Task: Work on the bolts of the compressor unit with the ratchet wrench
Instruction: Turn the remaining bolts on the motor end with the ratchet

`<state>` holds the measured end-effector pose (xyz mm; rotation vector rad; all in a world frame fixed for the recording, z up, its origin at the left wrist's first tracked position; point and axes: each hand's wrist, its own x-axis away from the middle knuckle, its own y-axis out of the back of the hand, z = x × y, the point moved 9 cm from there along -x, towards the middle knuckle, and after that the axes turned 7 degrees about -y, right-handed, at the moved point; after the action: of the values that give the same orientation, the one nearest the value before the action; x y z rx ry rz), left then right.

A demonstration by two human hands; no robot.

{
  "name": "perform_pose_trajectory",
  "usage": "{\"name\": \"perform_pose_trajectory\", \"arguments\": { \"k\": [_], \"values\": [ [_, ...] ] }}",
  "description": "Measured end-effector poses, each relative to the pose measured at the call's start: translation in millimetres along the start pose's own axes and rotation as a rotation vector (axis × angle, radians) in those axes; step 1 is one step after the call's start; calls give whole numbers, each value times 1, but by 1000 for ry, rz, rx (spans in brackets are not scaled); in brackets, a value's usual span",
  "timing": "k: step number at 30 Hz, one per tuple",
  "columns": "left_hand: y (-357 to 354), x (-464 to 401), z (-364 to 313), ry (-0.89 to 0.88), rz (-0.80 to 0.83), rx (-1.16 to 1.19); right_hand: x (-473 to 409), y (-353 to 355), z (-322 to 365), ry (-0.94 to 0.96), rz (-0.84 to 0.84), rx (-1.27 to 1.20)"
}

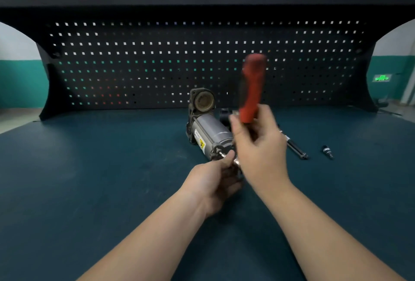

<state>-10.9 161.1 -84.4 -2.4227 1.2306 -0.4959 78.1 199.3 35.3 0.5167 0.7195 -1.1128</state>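
Your right hand [258, 143] was curled around the lower part of the ratchet wrench [251, 88], its red handle standing nearly upright and blurred, the top leaning slightly toward 1 o'clock. That grip pinched the tool; the wrench's head was hidden behind your fingers, so you could not tell exactly how it met the bolt. Your left hand [213, 181] sat just at 7 o'clock of the right one, its fingertips pinching the small metal piece at the near end of the compressor unit [208, 128]. The bolt [221, 153] there showed as a short bright stub touching your left fingertips.

The compressor unit lay on its side on the table [89, 168], its silver cylinder running from your hands toward 11 o'clock, with the dark round housing at the far end, close to the pegboard [157, 60]. At 3 o'clock of your right hand, well apart from the unit, lay a long dark extension bar [294, 146], and farther at 3 o'clock a small socket bit [327, 152]. Broad green table surface stretched toward 9 o'clock and toward 3 o'clock beyond the bit. The pegboard closed off the 12 o'clock side.
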Motion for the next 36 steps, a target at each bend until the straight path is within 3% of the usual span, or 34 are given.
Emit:
{"name": "perform_pose_trajectory", "arguments": {
  "k": [2, 4, 7, 10, 12, 14, 16, 18, 21, 36],
  "values": [
    [-2, 3, -3, 1, 53, 9, 17, -24, 27, 279, 127, 185],
    [-3, 5, -5, 11, 74, 15, 18, -25, 25, 262, 102, 184],
    [-2, 4, -4, 30, 35, 52, -1, 13, -29, -220, -187, -50],
    [-3, 3, -2, 37, 12, 95, 32, 17, -120, -1071, -412, -562],
    [-1, 3, -2, 37, 2, 102, 53, 2, -132, -1286, -445, -776],
    [1, 3, -2, 38, -13, 84, 38, 10, -120, -1100, -393, -604],
    [4, 3, -4, 15, -48, 36, 7, 25, -77, -631, -322, -345],
    [11, -1, -9, -30, -102, 29, -4, 14, -31, -247, -138, -170],
    [17, -4, -18, -61, -109, 72, 7, -8, 3, 7, 30, 34],
    [21, -7, -18, -28, -104, 36, 2, 9, -13, -146, -79, 3]
  ]
}}
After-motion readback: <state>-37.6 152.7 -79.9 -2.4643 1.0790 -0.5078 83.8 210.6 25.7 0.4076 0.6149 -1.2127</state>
